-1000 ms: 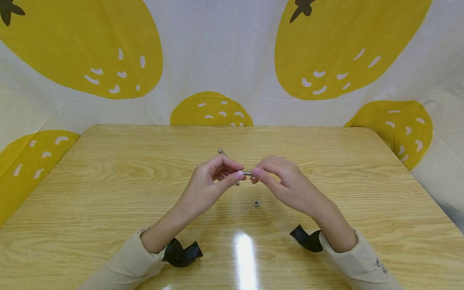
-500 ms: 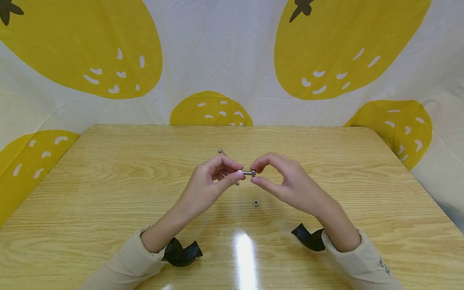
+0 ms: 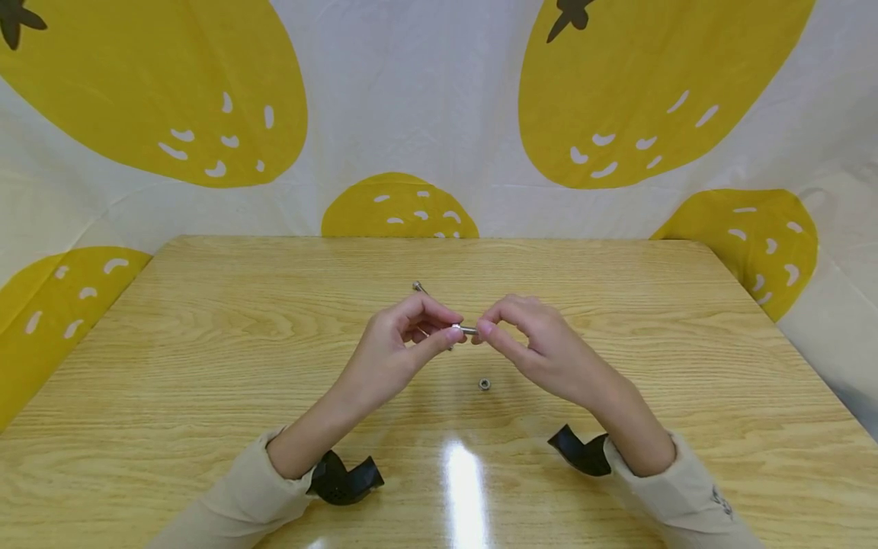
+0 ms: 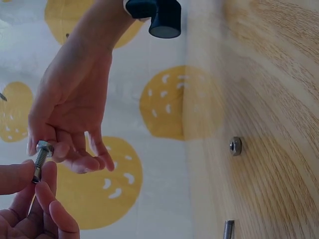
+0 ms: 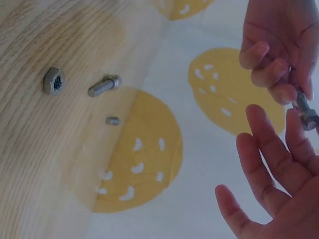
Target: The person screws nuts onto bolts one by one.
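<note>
Above the middle of the table, my left hand (image 3: 387, 347) pinches a silvery bolt (image 3: 469, 330) by one end between thumb and fingertips. A hex nut (image 4: 45, 147) sits on the bolt's other end, with thread showing between it and the left fingertips. My right hand (image 3: 549, 354) holds that nut between thumb and index finger, which cover it in the head view. In the right wrist view, the bolt's end shows within the nut (image 5: 309, 119), and the right hand's other fingers are spread.
On the wooden table (image 3: 206, 366) lies a second nut (image 3: 485, 384), below the hands. Another bolt (image 5: 103, 86) and a small metal end piece (image 5: 112, 120) lie beyond, partly behind the left hand in the head view. A patterned curtain (image 3: 411, 114) hangs behind the table.
My right thumb and index finger opened off the nut half a second ago and now pinch it again. The left hand keeps its hold on the bolt.
</note>
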`<action>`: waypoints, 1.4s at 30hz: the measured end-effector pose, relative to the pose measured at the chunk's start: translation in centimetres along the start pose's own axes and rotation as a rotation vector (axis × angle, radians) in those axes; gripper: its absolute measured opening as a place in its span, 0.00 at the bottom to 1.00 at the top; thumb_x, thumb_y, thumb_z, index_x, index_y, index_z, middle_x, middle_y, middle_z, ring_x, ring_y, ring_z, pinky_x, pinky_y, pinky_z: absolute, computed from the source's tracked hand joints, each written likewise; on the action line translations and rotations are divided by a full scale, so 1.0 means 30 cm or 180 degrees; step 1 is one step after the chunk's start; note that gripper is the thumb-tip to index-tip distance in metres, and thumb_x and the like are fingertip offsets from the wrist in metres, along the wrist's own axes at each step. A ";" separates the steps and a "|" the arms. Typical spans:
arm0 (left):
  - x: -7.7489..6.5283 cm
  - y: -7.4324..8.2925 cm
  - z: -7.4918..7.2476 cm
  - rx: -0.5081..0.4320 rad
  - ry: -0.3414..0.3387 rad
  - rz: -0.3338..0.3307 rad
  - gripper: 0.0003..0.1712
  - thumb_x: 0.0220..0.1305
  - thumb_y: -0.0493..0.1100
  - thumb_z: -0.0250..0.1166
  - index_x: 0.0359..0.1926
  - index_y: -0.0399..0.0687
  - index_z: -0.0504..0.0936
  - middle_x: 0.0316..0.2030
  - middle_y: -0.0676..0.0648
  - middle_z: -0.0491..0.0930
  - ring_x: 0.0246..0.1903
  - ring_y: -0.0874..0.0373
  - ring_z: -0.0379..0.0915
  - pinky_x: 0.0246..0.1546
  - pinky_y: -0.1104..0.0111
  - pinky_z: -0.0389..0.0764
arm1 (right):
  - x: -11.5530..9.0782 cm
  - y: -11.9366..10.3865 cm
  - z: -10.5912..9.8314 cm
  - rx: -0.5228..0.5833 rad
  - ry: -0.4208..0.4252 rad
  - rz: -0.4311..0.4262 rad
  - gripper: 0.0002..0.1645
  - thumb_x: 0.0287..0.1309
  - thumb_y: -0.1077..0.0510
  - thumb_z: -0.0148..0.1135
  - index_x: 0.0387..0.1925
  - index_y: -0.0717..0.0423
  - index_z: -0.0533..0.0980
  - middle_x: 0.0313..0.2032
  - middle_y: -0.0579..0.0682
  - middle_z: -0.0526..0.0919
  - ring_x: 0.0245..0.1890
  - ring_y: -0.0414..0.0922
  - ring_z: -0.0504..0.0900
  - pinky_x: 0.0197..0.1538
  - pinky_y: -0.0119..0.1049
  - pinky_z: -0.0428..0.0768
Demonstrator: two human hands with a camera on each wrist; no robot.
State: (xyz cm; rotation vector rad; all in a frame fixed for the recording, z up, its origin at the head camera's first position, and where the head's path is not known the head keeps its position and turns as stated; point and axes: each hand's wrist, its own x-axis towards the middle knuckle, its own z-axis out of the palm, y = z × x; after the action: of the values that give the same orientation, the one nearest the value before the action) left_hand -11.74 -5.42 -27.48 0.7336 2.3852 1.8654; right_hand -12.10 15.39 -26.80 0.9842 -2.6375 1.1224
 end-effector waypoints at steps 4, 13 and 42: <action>-0.001 0.000 0.000 -0.0025 -0.0001 0.0010 0.08 0.61 0.39 0.63 0.41 0.41 0.78 0.34 0.44 0.81 0.29 0.58 0.76 0.29 0.70 0.78 | 0.001 -0.005 -0.003 0.0058 -0.0057 0.0214 0.14 0.68 0.53 0.48 0.35 0.51 0.79 0.35 0.43 0.82 0.40 0.40 0.76 0.44 0.39 0.75; 0.000 0.000 -0.002 -0.0024 0.0026 -0.0043 0.08 0.61 0.39 0.63 0.40 0.42 0.79 0.33 0.46 0.81 0.28 0.57 0.76 0.28 0.69 0.78 | -0.005 -0.012 -0.015 0.0102 0.0066 -0.0040 0.18 0.54 0.55 0.66 0.46 0.53 0.74 0.42 0.42 0.80 0.44 0.40 0.76 0.47 0.37 0.76; -0.005 0.009 0.001 -0.0010 -0.0019 -0.0062 0.07 0.61 0.40 0.63 0.40 0.44 0.78 0.34 0.48 0.82 0.29 0.57 0.76 0.29 0.69 0.78 | -0.005 -0.011 -0.008 -0.0028 0.0114 -0.0033 0.09 0.60 0.54 0.60 0.40 0.51 0.78 0.39 0.42 0.81 0.42 0.39 0.76 0.46 0.39 0.75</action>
State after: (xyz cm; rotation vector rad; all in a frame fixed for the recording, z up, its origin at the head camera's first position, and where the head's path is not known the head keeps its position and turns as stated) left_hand -11.50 -5.39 -27.27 0.7120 2.3764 1.8564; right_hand -11.79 15.45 -26.48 0.9659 -2.6041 1.1144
